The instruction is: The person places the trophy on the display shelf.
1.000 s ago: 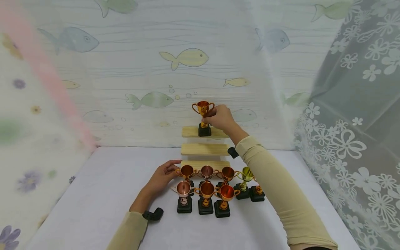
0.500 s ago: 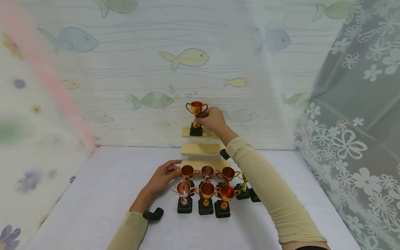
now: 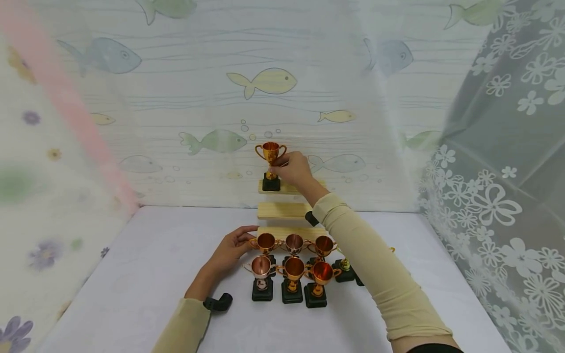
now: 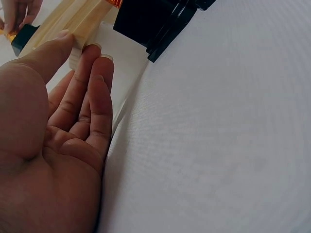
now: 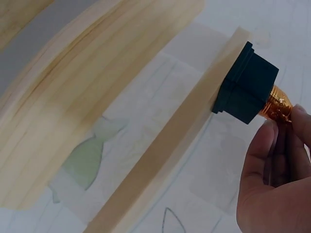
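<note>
A gold trophy cup with a black base stands at the left end of the top step of a wooden stand. My right hand pinches its stem from the right; in the right wrist view the black base meets the plank's surface. My left hand holds the left end of the stand's lowest step. The left wrist view has the thumb on the wood, fingertips below its edge. In front stand two rows of trophies, among them a rose-coloured one and an orange-red one.
The stand's middle step bears no trophy in sight. More trophies, including a yellow-gold one, are partly hidden behind the right sleeve. A white cloth covers the table. A fish-patterned curtain hangs close behind the stand.
My right hand has moved the gold trophy leftward along the top step to its left end. The left hand has kept its place.
</note>
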`<act>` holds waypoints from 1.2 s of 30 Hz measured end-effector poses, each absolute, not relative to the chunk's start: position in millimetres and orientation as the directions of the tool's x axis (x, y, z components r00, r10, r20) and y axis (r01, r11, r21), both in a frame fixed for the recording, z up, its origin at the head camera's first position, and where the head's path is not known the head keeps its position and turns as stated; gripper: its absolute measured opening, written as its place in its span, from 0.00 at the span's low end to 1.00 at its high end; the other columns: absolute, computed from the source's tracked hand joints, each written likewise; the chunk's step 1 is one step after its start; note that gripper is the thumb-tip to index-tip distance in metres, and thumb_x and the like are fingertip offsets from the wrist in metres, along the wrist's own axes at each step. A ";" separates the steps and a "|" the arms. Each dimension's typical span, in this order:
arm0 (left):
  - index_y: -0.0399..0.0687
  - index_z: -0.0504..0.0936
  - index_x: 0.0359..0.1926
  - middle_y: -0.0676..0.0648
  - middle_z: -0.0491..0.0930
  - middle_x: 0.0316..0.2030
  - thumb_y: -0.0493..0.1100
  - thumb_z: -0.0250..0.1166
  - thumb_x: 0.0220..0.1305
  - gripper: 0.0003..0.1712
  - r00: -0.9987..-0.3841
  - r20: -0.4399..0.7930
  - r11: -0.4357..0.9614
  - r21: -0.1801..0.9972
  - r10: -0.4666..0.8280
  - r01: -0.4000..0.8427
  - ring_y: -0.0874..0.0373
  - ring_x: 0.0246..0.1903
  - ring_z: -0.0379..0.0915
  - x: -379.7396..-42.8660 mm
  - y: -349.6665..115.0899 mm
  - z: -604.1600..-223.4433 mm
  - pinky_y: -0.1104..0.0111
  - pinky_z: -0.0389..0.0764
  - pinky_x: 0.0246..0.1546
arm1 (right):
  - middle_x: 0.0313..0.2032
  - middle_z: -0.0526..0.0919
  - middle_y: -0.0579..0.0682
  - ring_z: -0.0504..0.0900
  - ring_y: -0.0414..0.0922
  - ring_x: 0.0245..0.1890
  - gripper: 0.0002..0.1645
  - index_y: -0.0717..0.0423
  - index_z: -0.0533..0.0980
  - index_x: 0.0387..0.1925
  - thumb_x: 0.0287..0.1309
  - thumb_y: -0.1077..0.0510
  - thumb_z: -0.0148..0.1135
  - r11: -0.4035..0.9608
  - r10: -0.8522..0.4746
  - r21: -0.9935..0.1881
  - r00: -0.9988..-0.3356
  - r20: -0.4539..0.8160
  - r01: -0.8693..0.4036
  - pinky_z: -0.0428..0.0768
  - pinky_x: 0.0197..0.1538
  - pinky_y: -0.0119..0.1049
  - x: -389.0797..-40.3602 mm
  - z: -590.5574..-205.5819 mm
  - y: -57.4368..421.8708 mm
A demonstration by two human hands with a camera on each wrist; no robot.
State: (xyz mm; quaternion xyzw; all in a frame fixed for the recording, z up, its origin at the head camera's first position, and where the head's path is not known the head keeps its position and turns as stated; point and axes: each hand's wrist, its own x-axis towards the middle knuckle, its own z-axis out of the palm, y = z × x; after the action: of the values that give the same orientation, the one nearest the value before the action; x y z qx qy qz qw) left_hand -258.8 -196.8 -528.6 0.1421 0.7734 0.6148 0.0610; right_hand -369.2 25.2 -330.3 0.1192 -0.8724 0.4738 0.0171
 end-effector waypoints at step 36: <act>0.62 0.72 0.66 0.49 0.85 0.46 0.47 0.65 0.69 0.26 -0.955 0.066 0.234 0.963 0.288 0.137 0.54 0.49 0.81 -264.2 -197.1 -528.9 0.69 0.78 0.52 | 0.48 0.82 0.49 0.81 0.46 0.48 0.17 0.54 0.79 0.54 0.68 0.52 0.61 0.574 -0.446 -0.683 -0.872 0.201 -0.451 0.79 0.52 0.45 -323.9 -315.5 104.2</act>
State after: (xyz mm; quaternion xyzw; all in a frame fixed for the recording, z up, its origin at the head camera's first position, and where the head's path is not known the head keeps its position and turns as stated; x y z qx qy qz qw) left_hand -264.2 -197.1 -528.9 0.1357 0.7828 0.6040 0.0627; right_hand -323.9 104.2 -315.5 0.2528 -0.8872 0.3861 0.0031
